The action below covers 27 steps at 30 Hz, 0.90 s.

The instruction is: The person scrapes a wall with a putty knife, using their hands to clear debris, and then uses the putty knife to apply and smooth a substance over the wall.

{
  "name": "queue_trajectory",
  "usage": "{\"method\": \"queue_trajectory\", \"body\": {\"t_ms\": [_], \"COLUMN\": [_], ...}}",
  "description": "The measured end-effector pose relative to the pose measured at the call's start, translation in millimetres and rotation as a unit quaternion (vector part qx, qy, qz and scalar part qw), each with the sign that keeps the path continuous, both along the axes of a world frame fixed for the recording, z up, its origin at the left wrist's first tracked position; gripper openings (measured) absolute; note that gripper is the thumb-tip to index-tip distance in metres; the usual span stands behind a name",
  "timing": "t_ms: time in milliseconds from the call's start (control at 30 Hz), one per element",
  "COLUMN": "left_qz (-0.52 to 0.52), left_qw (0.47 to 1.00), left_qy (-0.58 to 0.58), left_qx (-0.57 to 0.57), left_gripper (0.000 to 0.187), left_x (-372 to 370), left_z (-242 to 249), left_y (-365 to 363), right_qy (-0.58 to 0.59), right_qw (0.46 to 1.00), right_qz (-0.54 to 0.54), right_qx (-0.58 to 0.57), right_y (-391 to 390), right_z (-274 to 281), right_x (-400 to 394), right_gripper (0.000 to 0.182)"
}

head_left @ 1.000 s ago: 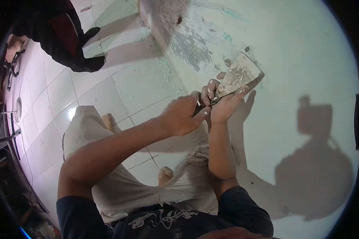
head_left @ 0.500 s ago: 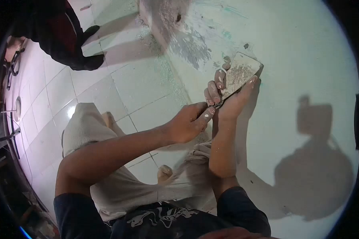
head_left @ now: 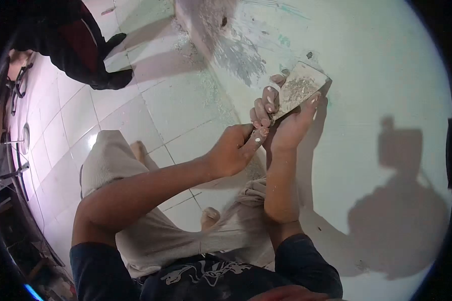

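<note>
My right hand (head_left: 291, 118) is wrapped from beneath around a small flat plate (head_left: 300, 90), with fingers along its left edge and the thumb on its right. Crumbly whitish-grey material lies on the plate's pale surface. My left hand (head_left: 238, 149) is closed near the plate's lower end, its thumb and fingers pressed together beside my right fingers. What the left fingers hold, if anything, is hidden. White specks of paste dot the fingertips of both hands. Close behind the plate stands a pale wall (head_left: 366, 85).
A rough grey patch (head_left: 241, 57) marks the wall. Debris (head_left: 206, 90) lies along its foot on the white tiled floor (head_left: 120, 113). Another person's dark-clad legs (head_left: 80, 45) stand at upper left. A fan-like object (head_left: 24, 139) is at the left edge.
My left hand has shifted slightly up and left along the plate's lower end. The plate and right hand have moved slightly, and the dark bit between the hands is now covered.
</note>
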<state>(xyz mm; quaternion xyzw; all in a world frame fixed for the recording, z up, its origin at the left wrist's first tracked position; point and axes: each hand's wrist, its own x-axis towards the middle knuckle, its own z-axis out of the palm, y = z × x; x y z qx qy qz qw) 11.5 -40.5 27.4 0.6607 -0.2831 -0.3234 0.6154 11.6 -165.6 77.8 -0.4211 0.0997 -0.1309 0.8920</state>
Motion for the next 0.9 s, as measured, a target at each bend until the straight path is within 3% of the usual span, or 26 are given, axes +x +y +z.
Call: {"method": "queue_trajectory", "body": {"t_ms": [100, 167, 300, 467, 667, 900], "left_qz": [0.067, 0.025, 0.02, -0.069, -0.041, -0.025], "left_qw": [0.996, 0.983, 0.984, 0.946, 0.971, 0.967], "left_qy": [0.053, 0.176, 0.171, 0.313, 0.235, 0.248], "left_qx": [-0.031, -0.052, -0.049, -0.059, -0.032, -0.053], "left_gripper": [0.044, 0.043, 0.043, 0.048, 0.05, 0.047], "left_x": [-6, -6, -9, -2, 7, -8], "left_z": [2, 8, 11, -2, 1, -7], "left_y": [-7, -8, -12, -19, -29, -22], "right_qy": [-0.022, 0.001, 0.03, 0.086, 0.098, 0.059], "right_qw": [0.999, 1.0, 0.999, 0.995, 0.995, 0.998], "right_qz": [0.017, 0.005, -0.022, -0.024, -0.019, -0.02], "right_qx": [0.02, -0.004, -0.014, -0.032, -0.029, -0.006], "right_y": [-3, -3, -4, -9, -17, -13], "right_z": [-1, 2, 9, 12, 13, 1], "right_x": [1, 2, 1, 4, 15, 2], "right_gripper": [0.077, 0.075, 0.072, 0.071, 0.071, 0.067]}}
